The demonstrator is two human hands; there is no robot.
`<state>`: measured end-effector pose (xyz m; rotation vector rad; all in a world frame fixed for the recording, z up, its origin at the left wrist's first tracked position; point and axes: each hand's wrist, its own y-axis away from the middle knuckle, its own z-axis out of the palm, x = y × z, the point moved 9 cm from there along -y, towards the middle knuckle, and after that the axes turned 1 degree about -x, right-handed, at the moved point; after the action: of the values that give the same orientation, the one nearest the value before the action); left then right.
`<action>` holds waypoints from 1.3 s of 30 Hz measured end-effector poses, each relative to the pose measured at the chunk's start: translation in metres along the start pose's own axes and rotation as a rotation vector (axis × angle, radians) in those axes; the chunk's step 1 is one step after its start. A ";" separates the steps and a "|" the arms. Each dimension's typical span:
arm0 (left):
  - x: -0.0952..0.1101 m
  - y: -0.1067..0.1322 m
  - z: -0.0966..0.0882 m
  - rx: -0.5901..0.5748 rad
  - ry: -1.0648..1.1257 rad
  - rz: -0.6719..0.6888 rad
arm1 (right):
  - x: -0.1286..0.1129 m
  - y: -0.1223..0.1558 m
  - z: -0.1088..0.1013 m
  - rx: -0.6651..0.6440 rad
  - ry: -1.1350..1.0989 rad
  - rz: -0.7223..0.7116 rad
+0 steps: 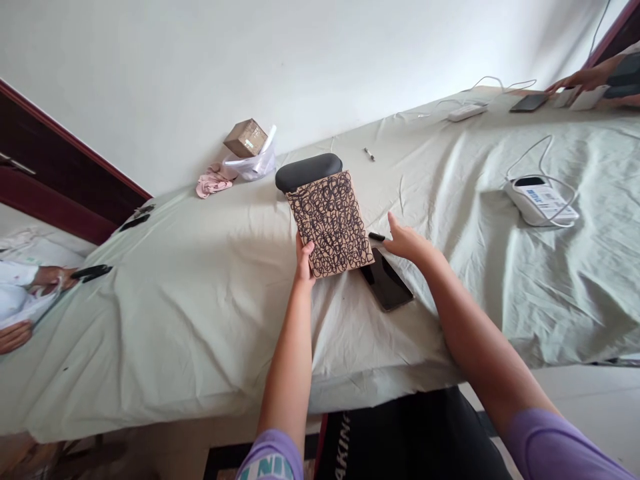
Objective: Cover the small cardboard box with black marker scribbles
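My left hand (304, 260) is closed on the lower left edge of a brown cardboard piece (333, 223), thumb on its front. Looping black scribbles cover the cardboard, which is tilted toward me. Just to its right is my right hand (407, 241), with the thumb raised apart from the fingers. A short black stick, like a marker (377, 237), lies at its fingertips; I cannot tell whether they touch it. Below that, a dark smartphone (393, 283) rests on the cloth, one corner behind the cardboard. A black oval case (309, 172) sits behind the cardboard's top edge.
Pale green cloth (200, 287) covers the table. Toward the wall are a small carton (246, 138), a plastic bag (255, 163), pink cloth (215, 180) and a pen (369, 155). A corded white box (543, 200) stands right. Other people's hands show at both sides.
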<state>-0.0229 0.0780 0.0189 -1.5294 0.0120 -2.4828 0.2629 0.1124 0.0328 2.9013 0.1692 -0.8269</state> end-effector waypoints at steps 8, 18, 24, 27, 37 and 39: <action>0.002 -0.001 0.004 -0.022 -0.011 0.033 | -0.028 0.010 -0.040 0.353 -0.643 -0.327; 0.005 0.000 0.009 -0.066 0.021 0.060 | -0.024 0.010 -0.028 0.415 -0.823 -0.298; 0.003 -0.001 0.013 -0.074 0.046 0.054 | -0.071 0.039 -0.103 0.376 -1.175 -0.489; 0.000 -0.001 0.017 -0.098 0.058 0.043 | -0.118 0.046 -0.129 0.392 -1.140 -0.635; -0.001 0.006 0.018 -0.101 -0.004 0.080 | -0.202 0.032 -0.095 0.788 -0.728 -0.909; -0.002 0.005 0.018 -0.097 0.010 0.074 | -0.204 0.027 -0.088 0.770 -0.665 -0.933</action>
<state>-0.0054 0.0751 0.0241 -1.5249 0.1895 -2.4647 0.1399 0.0838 0.2173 2.8075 1.4629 -2.3674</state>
